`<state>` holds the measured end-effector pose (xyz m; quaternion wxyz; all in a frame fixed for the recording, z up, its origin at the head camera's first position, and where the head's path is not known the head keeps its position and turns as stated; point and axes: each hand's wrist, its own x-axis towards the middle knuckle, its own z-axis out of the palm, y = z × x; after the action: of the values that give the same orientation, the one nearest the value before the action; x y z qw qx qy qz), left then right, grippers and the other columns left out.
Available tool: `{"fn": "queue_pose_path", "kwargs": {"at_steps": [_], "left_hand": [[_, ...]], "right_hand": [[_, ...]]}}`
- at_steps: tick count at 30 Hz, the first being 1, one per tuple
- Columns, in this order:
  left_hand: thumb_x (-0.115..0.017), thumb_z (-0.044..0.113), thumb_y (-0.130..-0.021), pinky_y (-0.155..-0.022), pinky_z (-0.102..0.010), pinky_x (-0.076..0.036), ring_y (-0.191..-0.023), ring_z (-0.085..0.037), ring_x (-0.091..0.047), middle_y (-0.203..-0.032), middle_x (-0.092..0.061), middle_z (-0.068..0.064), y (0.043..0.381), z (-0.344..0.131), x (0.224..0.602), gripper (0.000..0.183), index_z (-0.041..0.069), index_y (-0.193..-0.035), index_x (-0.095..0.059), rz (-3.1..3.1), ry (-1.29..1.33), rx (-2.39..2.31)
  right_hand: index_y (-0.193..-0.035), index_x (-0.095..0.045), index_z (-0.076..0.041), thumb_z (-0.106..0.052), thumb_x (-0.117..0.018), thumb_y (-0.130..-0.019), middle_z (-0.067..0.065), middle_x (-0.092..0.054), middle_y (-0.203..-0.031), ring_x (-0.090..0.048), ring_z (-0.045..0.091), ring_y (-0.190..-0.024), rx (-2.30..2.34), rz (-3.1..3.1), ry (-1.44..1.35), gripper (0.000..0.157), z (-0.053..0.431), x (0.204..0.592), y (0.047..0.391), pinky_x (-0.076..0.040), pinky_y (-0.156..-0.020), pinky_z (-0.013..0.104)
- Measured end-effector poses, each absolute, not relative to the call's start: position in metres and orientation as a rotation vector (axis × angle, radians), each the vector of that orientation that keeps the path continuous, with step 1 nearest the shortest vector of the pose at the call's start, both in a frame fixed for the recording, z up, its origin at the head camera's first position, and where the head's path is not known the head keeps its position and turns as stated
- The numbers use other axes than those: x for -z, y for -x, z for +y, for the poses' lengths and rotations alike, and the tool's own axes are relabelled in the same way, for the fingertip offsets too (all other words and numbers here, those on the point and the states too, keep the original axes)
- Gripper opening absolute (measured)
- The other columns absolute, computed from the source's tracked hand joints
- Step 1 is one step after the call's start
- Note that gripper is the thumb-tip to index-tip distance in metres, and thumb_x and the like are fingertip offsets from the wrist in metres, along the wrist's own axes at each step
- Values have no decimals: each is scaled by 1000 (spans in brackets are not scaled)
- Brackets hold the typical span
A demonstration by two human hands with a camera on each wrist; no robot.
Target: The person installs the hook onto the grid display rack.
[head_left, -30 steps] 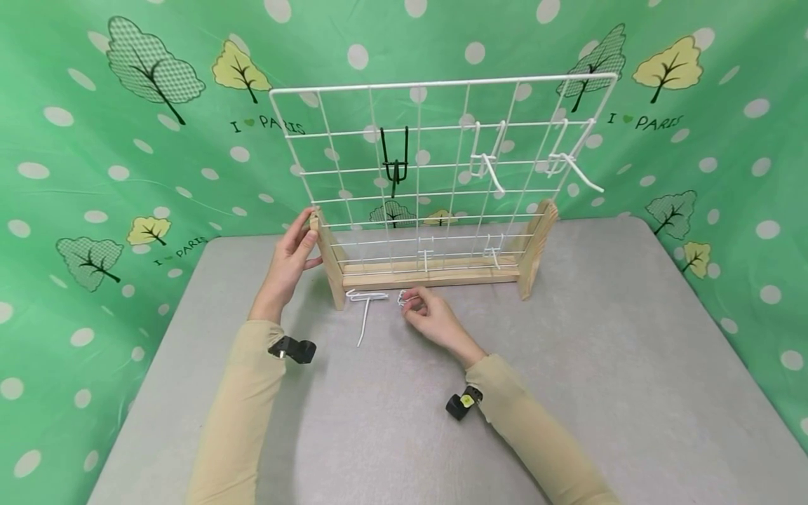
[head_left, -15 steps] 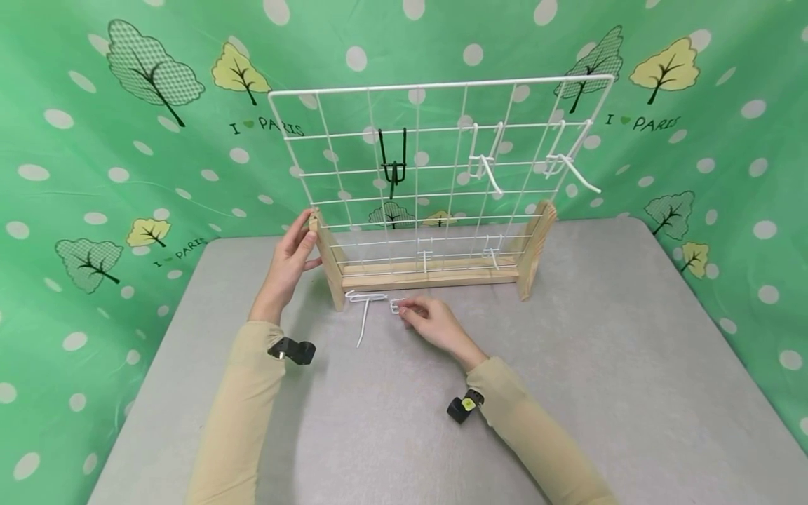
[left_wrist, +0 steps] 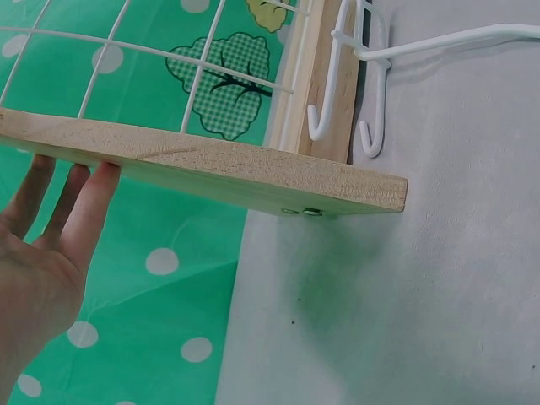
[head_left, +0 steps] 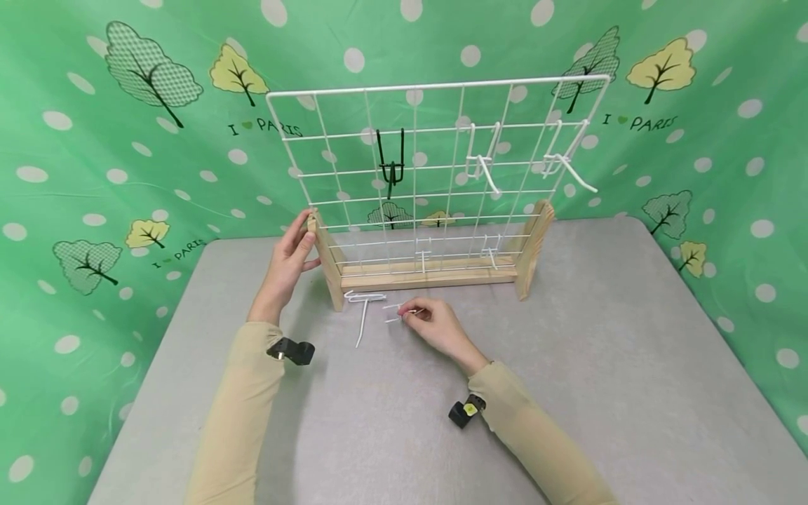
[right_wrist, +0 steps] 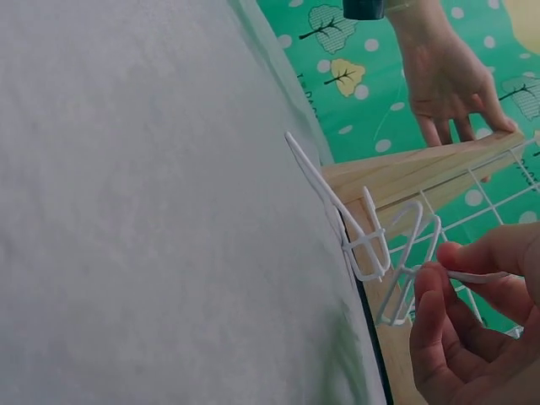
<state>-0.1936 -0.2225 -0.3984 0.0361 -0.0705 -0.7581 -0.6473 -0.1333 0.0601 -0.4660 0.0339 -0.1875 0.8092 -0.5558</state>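
In the head view my left hand grips the left wooden upright of a display stand with a white wire grid. Several of its fingertips press the upright's outer face in the left wrist view. My right hand pinches a white wire hook by its arm between thumb and fingers, low in front of the stand. The held hook's two prongs point left, away from the fingertips. A second white hook lies on the table just left of it, beside the stand's foot.
A black hook and two white hooks hang on the upper grid, among them one right of centre. Two more white hooks hang low, near the wooden base bar. Behind the grey table hangs a green patterned cloth.
The hook in my right hand has turned, so its prongs now point left, and the hand has come slightly nearer. My left hand stays on the upright.
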Motion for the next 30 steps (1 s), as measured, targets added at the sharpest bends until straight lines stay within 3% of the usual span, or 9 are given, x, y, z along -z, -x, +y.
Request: {"fn": "queue_pose_path", "kwargs": {"at_steps": [9, 22, 30], "left_hand": [[-45, 31, -104, -91, -39, -54, -133, -34, -36, -149, -35, -18, 192, -222, 397, 55, 21, -155, -26, -2342, 213, 1966], [-45, 31, -104, -91, -39, -54, -132, -33, -37, -148, -37, -19, 193, -222, 397, 54, 21, -154, -27, -2345, 204, 1965], [-45, 30, -104, -91, -40, -54, -132, -33, -38, -146, -38, -20, 193, -222, 396, 54, 21, -154, -27, -2351, 199, 1954]], "right_hand": [[-91, -73, 0, 3, -64, -85, 5, -70, -82, -55, 9, -66, 1774, 2511, 604, 11, 59, 463, 131, -47, -57, 20], [-101, -68, 5, 7, -58, -88, 7, -69, -79, -59, 14, -67, 1838, 2540, 593, 17, 58, 456, 127, -52, -58, 23], [-89, -64, -2, 5, -62, -84, 2, -65, -75, -59, 12, -63, 1876, 2587, 593, 9, 56, 454, 127, -52, -54, 22]]}}
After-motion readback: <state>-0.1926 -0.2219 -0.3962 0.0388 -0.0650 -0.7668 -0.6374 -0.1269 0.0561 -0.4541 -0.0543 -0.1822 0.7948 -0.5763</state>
